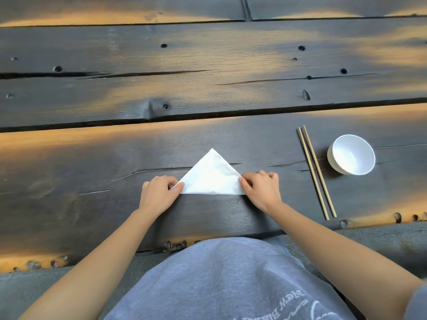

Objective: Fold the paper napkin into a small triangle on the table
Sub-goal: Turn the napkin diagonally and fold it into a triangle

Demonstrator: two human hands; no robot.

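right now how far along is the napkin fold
Done: the napkin already lies flat as a triangle, long edge toward the person. In hand: the left hand and right hand each pinch a near corner. Left: likely one more fold, bringing those corners together for a smaller triangle.

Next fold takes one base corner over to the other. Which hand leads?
Either, probably; slight edge to the right hand: its fingertips pinch the napkin at its corner. The left hand rests on the opposite corner and can anchor.
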